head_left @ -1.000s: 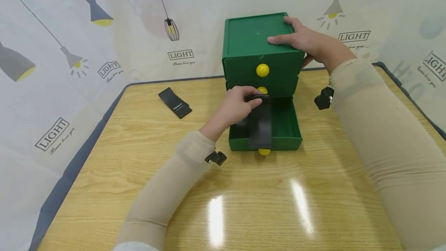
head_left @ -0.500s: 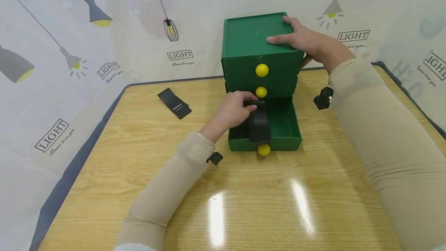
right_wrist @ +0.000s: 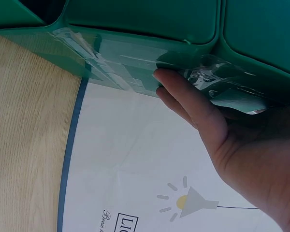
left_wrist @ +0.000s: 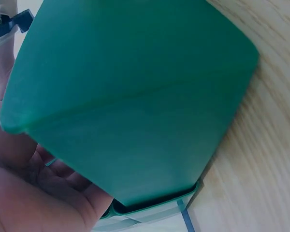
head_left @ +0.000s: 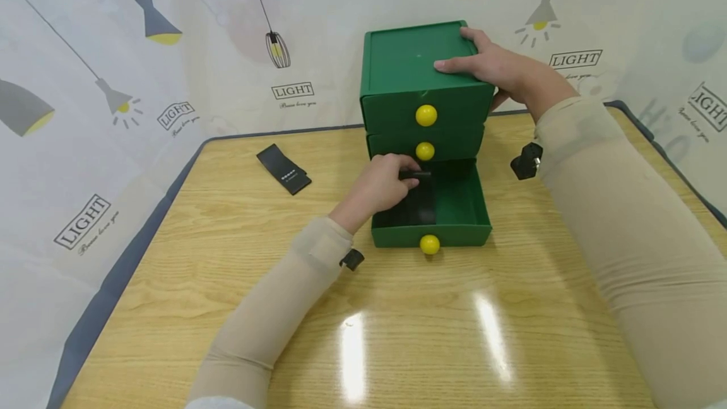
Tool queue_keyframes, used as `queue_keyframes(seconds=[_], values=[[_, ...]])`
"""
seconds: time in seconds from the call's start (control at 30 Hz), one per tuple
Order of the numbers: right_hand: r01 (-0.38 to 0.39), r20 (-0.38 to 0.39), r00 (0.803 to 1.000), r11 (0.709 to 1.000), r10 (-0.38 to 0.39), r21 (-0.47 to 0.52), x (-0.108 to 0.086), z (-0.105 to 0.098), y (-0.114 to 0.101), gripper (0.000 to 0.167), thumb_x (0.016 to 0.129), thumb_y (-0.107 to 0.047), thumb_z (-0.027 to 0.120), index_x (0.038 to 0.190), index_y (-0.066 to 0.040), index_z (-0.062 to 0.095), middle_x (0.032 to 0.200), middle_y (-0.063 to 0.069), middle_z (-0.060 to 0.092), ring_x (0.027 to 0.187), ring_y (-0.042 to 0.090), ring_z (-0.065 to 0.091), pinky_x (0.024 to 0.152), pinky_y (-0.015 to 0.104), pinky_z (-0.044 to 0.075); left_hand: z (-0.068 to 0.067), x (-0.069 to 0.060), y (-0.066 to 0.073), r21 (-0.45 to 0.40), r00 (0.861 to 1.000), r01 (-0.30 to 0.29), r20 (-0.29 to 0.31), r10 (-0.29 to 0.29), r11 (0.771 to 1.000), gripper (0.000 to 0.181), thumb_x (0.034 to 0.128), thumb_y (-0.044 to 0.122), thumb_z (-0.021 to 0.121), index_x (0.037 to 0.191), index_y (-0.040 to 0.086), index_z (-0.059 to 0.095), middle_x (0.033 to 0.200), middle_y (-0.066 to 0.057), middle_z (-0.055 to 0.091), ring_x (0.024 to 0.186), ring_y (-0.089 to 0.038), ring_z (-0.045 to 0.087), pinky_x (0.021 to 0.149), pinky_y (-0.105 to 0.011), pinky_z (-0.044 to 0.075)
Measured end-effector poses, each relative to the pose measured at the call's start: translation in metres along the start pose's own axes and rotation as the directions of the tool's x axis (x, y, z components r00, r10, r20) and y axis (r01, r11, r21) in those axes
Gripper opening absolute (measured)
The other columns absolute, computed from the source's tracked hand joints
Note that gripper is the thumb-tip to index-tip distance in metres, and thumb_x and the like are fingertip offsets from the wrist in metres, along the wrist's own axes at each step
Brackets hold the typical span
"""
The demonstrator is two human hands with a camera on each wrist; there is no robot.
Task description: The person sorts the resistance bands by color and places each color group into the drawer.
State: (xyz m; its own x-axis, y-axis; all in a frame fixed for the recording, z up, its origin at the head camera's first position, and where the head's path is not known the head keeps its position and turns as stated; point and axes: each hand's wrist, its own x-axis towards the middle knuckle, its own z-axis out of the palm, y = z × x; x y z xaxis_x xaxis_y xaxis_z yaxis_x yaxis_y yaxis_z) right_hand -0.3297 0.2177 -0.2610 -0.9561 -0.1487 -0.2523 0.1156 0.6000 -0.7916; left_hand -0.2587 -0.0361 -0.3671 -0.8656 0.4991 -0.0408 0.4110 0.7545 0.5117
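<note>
A green cabinet with stacked drawers (head_left: 409, 59) stands at the back of the table, its bottom drawer (head_left: 397, 237) pulled out. My left hand (head_left: 386, 183) is over the left part of that drawer. It pinches the upper end of a flat black strip (head_left: 425, 206), which hangs down inside the drawer. In the left wrist view the drawer's wall (left_wrist: 135, 111) hides what the left fingers hold. My right hand (head_left: 500, 69) rests on the cabinet's right top edge, thumb on top and fingers down the clear-taped side (right_wrist: 130, 63).
A second flat black strip (head_left: 284, 169), folded and marked with white dots and lettering, lies on the wooden table (head_left: 255, 270) left of the cabinet. Yellow ball knobs (head_left: 426, 115) stick out from the drawer fronts. A printed backdrop (head_left: 227, 36) rises behind the table.
My left hand has lowered the black strip; its lower end has passed from over the drawer's front wall to inside the drawer, uncovering the bottom knob. The right hand stays put.
</note>
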Motion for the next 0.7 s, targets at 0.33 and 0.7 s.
queue_keyframes(seconds=[0.33,0.7], values=[[-0.001,0.001,1.0,1.0,0.001,0.004,-0.0003,0.0004,0.0005,0.112,0.095,-0.074,0.058,0.163,-0.046,-0.027,0.18,0.015,-0.008,0.156,0.05,0.034,0.112,0.072,0.046,0.0023,0.0004,0.0007,0.01,0.999,0.025,0.021,-0.025,1.0,0.031,0.1073,0.023,0.066,0.136,0.012,0.071,0.142,-0.005,0.07,0.125,-0.02,0.066,0.115,-0.041,0.053],[0.001,-0.003,1.0,1.0,-0.001,0.007,-0.0001,0.0009,0.0006,0.112,0.095,-0.073,0.058,0.164,-0.045,-0.027,0.18,0.015,-0.008,0.157,0.05,0.033,0.113,0.073,0.044,0.0036,0.0002,0.0019,0.029,1.0,-0.001,-0.01,0.001,1.0,0.03,0.1062,0.02,0.068,0.134,0.011,0.072,0.139,-0.004,0.072,0.121,-0.02,0.066,0.113,-0.039,0.054]])
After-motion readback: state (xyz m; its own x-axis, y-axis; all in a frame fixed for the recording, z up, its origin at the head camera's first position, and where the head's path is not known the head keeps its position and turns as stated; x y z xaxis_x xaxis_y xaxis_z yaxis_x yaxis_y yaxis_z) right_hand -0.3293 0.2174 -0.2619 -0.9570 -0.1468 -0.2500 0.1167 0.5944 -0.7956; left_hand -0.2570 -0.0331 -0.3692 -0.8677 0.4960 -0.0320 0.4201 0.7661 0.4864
